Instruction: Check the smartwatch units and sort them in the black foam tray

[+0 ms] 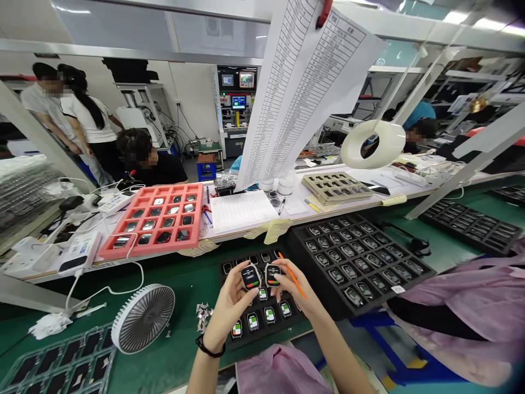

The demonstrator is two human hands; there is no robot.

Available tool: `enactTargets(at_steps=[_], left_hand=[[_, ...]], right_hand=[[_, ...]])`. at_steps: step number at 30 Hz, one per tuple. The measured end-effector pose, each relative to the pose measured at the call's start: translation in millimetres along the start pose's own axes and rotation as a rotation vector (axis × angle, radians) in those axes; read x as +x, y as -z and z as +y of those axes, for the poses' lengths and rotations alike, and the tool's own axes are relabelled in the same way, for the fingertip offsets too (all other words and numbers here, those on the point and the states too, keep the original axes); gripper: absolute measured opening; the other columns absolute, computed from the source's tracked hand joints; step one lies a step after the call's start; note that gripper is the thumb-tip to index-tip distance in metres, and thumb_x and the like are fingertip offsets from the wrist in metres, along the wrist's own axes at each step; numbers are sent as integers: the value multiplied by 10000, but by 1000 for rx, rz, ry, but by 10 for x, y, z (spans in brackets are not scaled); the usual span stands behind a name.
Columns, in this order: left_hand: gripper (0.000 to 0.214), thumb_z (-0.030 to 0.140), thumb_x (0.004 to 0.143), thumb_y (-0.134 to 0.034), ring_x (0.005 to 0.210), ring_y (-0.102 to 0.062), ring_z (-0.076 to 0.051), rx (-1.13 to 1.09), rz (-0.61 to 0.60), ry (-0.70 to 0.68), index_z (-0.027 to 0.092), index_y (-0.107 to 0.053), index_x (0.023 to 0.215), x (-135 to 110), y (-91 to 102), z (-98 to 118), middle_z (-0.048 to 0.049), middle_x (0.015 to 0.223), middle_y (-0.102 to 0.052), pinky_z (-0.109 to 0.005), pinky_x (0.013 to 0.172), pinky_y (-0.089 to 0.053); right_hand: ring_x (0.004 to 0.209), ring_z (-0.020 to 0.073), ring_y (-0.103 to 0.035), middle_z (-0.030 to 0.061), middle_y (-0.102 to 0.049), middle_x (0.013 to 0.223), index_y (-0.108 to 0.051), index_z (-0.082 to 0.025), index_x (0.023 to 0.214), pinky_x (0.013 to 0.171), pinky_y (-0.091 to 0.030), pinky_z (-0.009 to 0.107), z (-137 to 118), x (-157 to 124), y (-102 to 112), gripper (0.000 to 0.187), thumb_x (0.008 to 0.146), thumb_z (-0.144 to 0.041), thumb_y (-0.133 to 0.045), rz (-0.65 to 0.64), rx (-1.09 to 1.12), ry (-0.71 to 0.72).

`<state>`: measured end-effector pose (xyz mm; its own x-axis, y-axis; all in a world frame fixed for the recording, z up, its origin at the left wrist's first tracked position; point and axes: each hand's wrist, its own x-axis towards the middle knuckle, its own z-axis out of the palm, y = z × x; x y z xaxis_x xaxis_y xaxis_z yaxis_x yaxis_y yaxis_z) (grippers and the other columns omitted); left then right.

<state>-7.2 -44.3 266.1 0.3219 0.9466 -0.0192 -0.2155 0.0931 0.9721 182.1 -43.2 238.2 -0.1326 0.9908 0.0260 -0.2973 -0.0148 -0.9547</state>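
My left hand (pixel 233 298) is closed around a smartwatch (pixel 250 276) with a lit dark screen showing a red and green strip. Beside it, a second smartwatch (pixel 273 274) with a similar screen is gripped by my right hand (pixel 296 290), whose thumb lies on the screen. An orange pen (pixel 296 280) is also tucked in the right hand, slanting across the fingers. Under both hands lies a black foam tray (pixel 262 329) holding several watches; those in the near rows show green and white screens. My hands hide part of its middle.
A larger black tray of watches (pixel 348 257) lies to the right. At left are a grey fan (pixel 143 317), small scraps (pixel 203 316) and a clear plastic tray (pixel 61 358). A pink tray (pixel 156 219) sits on the shelf; paper sheets (pixel 303 82) and a tape roll (pixel 372 143) hang ahead.
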Motion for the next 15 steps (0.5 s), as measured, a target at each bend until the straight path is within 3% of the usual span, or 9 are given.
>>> enactTargets(at_steps=[4,15], left_hand=[[512,442,803,-631,1005,-595,-232,72,53,-38,225,-476,1239,36,-5,-67,-98,1135,-617,-327,799,-505],[490,401,802,-644,1070,-572,-240,147,51,-36,228,-464,1223,90,10,-120,-102,1203,-584,-320,820,-494]], right_hand=[[697,157,-636,22,-573,963,-497,-268,1089,475,-538,238,-67,-20,34,473,702,-236,-766,-62,20,9],[670,153,-638,18,-584,929,-507,-268,1097,503,-522,256,-108,-19,27,390,766,-247,-713,-66,46,43]])
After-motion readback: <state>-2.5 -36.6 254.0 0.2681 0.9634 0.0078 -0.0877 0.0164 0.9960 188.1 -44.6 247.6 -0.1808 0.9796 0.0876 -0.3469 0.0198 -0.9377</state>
